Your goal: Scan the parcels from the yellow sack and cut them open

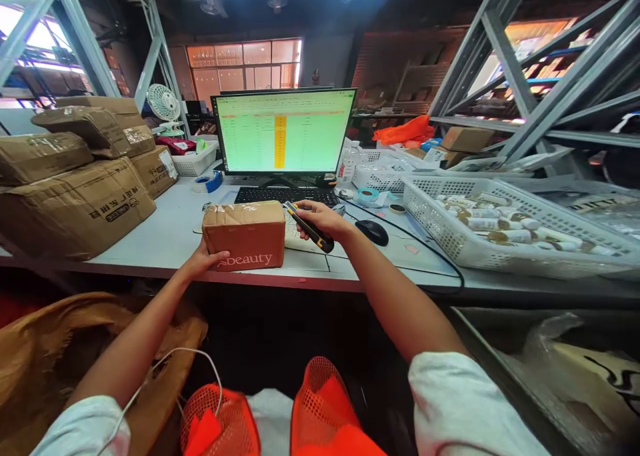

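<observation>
My left hand [203,261] grips the near left corner of an orange-brown cardboard box [245,233], which is taped along the top and printed with "beauty" on its front. The box rests on the desk's front edge area. My right hand [323,219] holds a black and yellow utility knife [309,227], just to the right of the box. The knife's tip points toward the box's upper right corner, close to it. The blade itself is hard to make out.
A keyboard [286,195] and monitor [283,131] stand behind the box, with a mouse [372,232] to the right. A white plastic basket [505,226] holds several wrapped tubes. Large cardboard parcels [75,206] are stacked at left; metal shelving stands at right.
</observation>
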Demonstrator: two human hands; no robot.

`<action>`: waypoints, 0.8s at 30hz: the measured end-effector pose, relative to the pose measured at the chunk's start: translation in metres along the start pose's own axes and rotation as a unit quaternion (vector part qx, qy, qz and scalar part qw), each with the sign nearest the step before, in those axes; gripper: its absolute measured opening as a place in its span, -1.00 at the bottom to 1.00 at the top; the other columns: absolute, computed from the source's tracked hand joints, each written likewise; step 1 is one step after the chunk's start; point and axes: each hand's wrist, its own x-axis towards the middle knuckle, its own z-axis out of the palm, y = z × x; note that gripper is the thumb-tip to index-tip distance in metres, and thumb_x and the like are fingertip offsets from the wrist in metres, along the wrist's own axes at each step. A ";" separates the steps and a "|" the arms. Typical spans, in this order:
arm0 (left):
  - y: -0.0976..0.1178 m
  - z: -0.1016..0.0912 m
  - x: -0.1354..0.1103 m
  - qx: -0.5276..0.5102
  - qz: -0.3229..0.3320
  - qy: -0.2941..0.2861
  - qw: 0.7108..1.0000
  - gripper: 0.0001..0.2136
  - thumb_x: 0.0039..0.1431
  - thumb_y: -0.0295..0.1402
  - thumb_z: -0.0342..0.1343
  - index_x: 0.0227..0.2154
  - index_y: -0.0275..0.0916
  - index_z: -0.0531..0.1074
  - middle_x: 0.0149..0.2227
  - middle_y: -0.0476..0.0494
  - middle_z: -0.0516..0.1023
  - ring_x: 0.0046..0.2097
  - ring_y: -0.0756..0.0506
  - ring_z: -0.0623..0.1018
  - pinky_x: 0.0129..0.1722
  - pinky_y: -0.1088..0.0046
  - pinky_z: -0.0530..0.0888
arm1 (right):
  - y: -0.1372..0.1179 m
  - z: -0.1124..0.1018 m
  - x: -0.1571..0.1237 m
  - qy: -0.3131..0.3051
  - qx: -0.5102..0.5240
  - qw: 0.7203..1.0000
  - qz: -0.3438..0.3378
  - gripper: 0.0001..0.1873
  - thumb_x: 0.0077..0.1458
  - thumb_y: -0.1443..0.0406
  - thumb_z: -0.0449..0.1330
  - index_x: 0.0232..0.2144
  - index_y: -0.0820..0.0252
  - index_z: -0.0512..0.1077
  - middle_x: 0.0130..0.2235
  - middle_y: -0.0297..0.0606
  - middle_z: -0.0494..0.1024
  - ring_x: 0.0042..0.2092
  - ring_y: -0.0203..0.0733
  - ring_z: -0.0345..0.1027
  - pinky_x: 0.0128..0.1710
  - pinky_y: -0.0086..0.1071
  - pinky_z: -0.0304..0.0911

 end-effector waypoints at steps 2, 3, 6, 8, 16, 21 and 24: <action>0.003 0.000 0.002 -0.005 -0.013 -0.009 1.000 0.09 -0.29 0.21 0.46 0.27 -0.31 0.27 0.10 -0.45 0.57 0.22 -0.49 0.49 0.23 -0.18 0.43 | -0.005 0.000 0.004 -0.014 -0.008 1.000 0.000 -0.68 0.40 0.18 0.19 0.09 0.20 0.33 -0.52 -0.39 0.51 -0.58 -0.26 0.43 -0.61 -0.47 0.40; 0.003 0.000 0.002 -0.007 -0.017 -0.011 1.000 0.09 -0.30 0.21 0.46 0.26 -0.31 0.28 0.10 -0.46 0.58 0.22 -0.49 0.50 0.23 -0.18 0.43 | -0.007 0.000 0.004 -0.018 -0.014 1.000 0.004 -0.69 0.40 0.20 0.18 0.10 0.21 0.34 -0.53 -0.39 0.51 -0.59 -0.27 0.42 -0.63 -0.48 0.38; 0.002 0.001 0.001 -0.010 -0.025 -0.008 1.000 0.06 -0.29 0.22 0.46 0.24 -0.31 0.31 0.10 -0.45 0.58 0.21 -0.49 0.51 0.24 -0.16 0.43 | -0.012 -0.001 0.000 -0.029 -0.026 0.999 0.019 -0.68 0.43 0.25 0.13 0.16 0.23 0.34 -0.55 -0.40 0.49 -0.62 -0.29 0.38 -0.66 -0.50 0.36; -0.001 0.002 0.001 -0.009 -0.021 0.001 1.000 0.04 -0.28 0.22 0.46 0.22 -0.30 0.33 0.10 -0.43 0.59 0.22 -0.47 0.50 0.26 -0.13 0.42 | -0.012 -0.002 -0.008 -0.050 -0.021 0.998 0.022 -0.66 0.42 0.26 0.12 0.17 0.24 0.36 -0.55 -0.40 0.49 -0.63 -0.31 0.37 -0.65 -0.51 0.36; -0.010 -0.002 0.004 -0.030 -0.028 -0.017 0.999 -0.12 -0.27 0.15 0.50 0.06 -0.33 0.44 0.10 -0.43 0.59 0.20 -0.46 0.53 0.20 -0.03 0.50 | 0.001 -0.001 -0.017 -0.030 0.023 0.999 0.011 -0.63 0.37 0.20 0.21 0.14 0.24 0.41 -0.54 -0.39 0.49 -0.63 -0.33 0.35 -0.67 -0.52 0.34; -0.012 -0.003 0.004 -0.024 -0.024 -0.017 0.999 -0.09 -0.30 0.16 0.50 0.07 -0.33 0.44 0.12 -0.44 0.58 0.20 -0.49 0.51 0.22 -0.07 0.48 | -0.002 0.003 -0.013 -0.048 0.038 0.998 0.018 -0.55 0.37 0.19 0.18 0.22 0.23 0.37 -0.55 -0.40 0.48 -0.64 -0.31 0.34 -0.68 -0.52 0.32; -0.018 -0.003 0.003 -0.028 -0.011 -0.004 1.000 -0.12 -0.30 0.12 0.53 0.04 -0.34 0.43 0.11 -0.46 0.58 0.23 -0.52 0.48 0.26 -0.09 0.44 | -0.002 0.012 -0.030 -0.067 0.039 0.997 -0.003 -0.42 0.33 0.11 0.21 0.29 0.24 0.32 -0.52 -0.40 0.50 -0.63 -0.30 0.37 -0.66 -0.51 0.32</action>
